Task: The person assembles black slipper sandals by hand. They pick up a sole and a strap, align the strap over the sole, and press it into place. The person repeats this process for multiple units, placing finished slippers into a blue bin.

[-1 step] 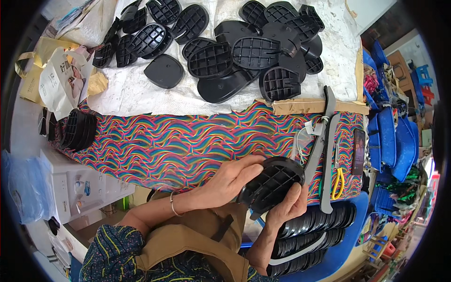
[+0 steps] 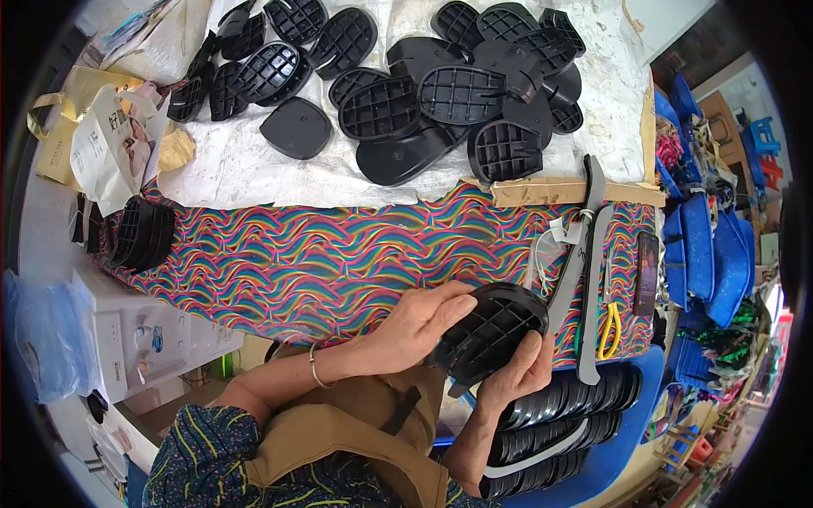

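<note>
The black gridded piece (image 2: 493, 332) seems to hide some of the right hand (image 2: 518, 374); right-side clutter (image 2: 735, 362) is too small to tell.

- White paper bag (image 2: 106, 157): bold dark characters next to a printed picture, plain from where I stand, with finer print lower down.
- Yellow bag (image 2: 56, 152) beside it: small print, too tiny for me.
- White box (image 2: 182, 347): dark lettering near one edge, unclear.
- Grey strip (image 2: 575, 260): one small dark mark, unreadable.
</note>
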The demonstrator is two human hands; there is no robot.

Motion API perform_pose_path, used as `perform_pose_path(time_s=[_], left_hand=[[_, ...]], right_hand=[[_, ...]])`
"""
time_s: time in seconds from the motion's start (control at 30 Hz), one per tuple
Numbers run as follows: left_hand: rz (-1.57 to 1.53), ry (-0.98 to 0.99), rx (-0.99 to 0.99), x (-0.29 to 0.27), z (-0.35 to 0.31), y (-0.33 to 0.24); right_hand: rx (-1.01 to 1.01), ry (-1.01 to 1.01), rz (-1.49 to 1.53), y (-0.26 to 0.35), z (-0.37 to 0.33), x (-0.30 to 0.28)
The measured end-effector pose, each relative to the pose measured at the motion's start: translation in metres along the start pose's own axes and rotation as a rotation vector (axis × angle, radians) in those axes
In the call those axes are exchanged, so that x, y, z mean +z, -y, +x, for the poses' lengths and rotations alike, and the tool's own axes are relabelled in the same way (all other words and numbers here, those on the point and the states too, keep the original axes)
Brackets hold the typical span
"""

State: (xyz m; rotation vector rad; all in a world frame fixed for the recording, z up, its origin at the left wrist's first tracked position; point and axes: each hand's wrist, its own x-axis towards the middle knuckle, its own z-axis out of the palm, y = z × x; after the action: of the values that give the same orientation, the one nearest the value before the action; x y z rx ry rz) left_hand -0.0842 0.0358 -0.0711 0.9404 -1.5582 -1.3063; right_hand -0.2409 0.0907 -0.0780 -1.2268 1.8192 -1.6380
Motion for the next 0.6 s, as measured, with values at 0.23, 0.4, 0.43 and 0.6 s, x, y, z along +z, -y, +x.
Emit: perform_pose_path(time_s=[0.23, 0.4, 0.43, 0.6], left_hand=[[0.299, -0.010, 0.147, 0.004, -0.004, 0.006], [0.004, 0.067, 0.027, -0.006, 0.011, -0.013], [0.026, 0.099, 0.005, -0.007, 0.011, -0.012], [0.196, 0.101, 0.085, -0.003, 0.002, -0.005]], right_hand=[[0.020, 0.020, 0.031, -0.005, -0.004, 0.000], [0.007, 0.050, 0.047, -0.001, -0.006, 0.001], [0.026, 0.077, 0.064, 0.002, -0.007, 0.001], [0.062, 0.042, 0.142, 0.007, -0.011, 0.010]])
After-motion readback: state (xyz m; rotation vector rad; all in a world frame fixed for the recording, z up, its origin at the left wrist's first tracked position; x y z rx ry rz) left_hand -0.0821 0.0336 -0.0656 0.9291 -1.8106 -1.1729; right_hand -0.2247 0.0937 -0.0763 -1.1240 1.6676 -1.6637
